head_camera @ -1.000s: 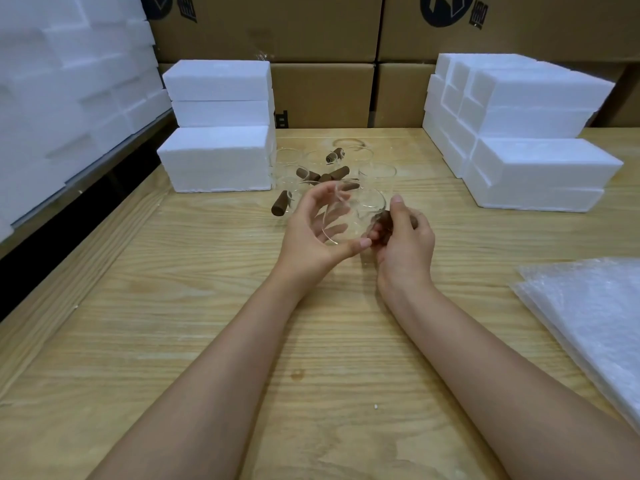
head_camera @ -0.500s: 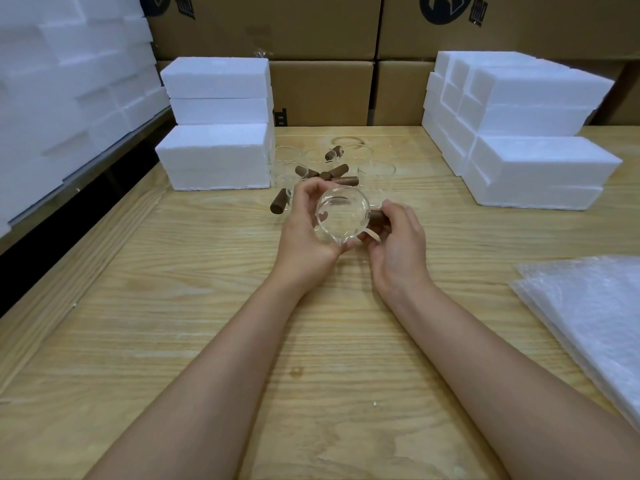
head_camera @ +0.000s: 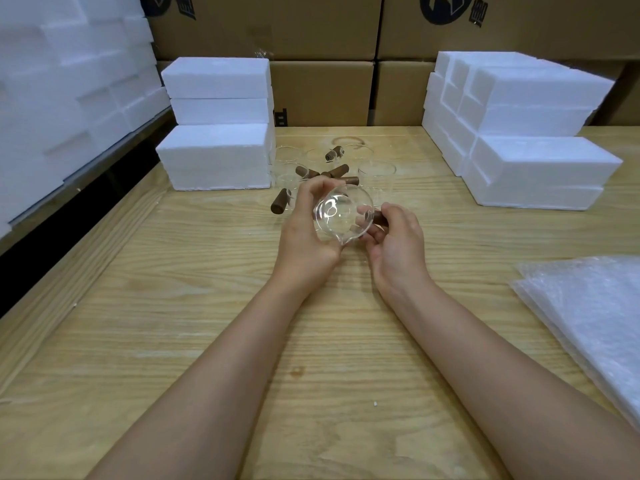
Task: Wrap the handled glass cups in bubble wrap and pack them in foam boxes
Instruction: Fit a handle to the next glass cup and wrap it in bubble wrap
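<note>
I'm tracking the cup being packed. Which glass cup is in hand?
The glass cup in both hands: the left hand holds its body, the right hand its brown handle. The other cups stand on the table behind.

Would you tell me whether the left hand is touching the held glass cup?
Touching: in the head view the left hand curls round the glass cup.

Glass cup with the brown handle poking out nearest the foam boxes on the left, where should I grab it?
Take its brown handle, coming from the near left. It sticks out toward the camera, free of the other cups, while its clear round body is crowded in behind. The left hand and right hand hold another glass cup.
</note>
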`<state>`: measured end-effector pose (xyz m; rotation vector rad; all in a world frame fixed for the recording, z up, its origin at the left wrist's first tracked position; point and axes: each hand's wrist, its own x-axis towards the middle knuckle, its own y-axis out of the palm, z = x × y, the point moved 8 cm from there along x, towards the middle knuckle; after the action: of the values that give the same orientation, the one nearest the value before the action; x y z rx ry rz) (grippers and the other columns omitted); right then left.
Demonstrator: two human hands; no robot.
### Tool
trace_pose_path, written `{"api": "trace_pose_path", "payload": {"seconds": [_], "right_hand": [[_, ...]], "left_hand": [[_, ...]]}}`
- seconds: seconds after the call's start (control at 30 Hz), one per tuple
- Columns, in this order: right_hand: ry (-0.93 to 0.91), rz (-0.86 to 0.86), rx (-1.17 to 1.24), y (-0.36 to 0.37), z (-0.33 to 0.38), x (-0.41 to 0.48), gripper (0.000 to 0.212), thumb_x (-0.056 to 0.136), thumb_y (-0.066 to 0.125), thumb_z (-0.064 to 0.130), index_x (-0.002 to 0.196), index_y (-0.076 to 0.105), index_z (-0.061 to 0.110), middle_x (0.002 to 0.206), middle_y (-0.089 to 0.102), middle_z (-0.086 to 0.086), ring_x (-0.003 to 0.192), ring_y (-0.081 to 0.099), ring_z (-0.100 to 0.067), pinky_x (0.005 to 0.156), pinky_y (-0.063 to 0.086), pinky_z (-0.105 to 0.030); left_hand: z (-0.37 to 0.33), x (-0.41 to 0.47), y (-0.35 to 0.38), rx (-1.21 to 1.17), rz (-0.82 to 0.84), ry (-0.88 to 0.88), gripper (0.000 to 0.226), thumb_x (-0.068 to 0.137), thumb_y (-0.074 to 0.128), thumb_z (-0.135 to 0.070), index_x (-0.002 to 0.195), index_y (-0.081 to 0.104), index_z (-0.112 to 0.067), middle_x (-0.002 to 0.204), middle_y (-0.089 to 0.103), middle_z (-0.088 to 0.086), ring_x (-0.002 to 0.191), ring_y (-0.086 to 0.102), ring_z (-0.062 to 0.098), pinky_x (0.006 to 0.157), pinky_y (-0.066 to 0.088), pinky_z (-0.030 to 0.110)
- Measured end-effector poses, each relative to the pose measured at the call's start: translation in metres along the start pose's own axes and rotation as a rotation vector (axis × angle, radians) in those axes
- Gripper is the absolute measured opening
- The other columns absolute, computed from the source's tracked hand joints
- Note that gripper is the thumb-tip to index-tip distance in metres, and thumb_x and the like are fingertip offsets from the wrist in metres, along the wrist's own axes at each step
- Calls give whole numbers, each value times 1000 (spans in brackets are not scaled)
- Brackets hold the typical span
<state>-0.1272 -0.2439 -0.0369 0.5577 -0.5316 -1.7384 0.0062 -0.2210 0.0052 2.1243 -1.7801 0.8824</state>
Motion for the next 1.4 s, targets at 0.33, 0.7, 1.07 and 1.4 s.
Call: {"api": "trace_pose_path", "payload": {"seconds": [0.33, 0.7, 1.07, 1.4], "right_hand": [[-41, 6, -78, -2, 4, 1, 15, 102, 41, 19, 101, 45, 4, 92, 61, -22, 59, 56, -18, 52, 47, -26], [-203, 20, -160, -3, 13, 0, 28, 100, 43, 38, 86, 49, 14, 79, 66, -6, 56, 55, -10, 56, 48, -24], [-451, 109, -336, 8, 37, -13, 17, 92, 59, 29, 80, 54, 19, 75, 62, 0, 69, 56, -13, 68, 48, -24], [-427, 229, -275, 16, 36, -17, 11, 85, 65, 18, 76, 59, 18, 82, 68, -9, 82, 65, -20, 82, 50, -42]], "left_hand": [[-3, -2, 0, 36, 35, -52, 76, 61, 84, -3, 110, 42, -42, 119, 58, -25, 116, 54, -2, 85, 40, 13], [2, -3, 0, -8, 37, -107, 76, 61, 89, -11, 119, 42, -27, 121, 62, -11, 112, 60, 8, 90, 49, 33], [21, -3, 8, -170, 90, -248, 71, 65, 82, 7, 112, 35, -18, 115, 62, -4, 114, 61, 8, 95, 49, 27], [16, 1, 5, -172, 60, -153, 74, 64, 81, 13, 106, 29, -19, 111, 57, -15, 118, 56, 8, 101, 45, 27]]}}
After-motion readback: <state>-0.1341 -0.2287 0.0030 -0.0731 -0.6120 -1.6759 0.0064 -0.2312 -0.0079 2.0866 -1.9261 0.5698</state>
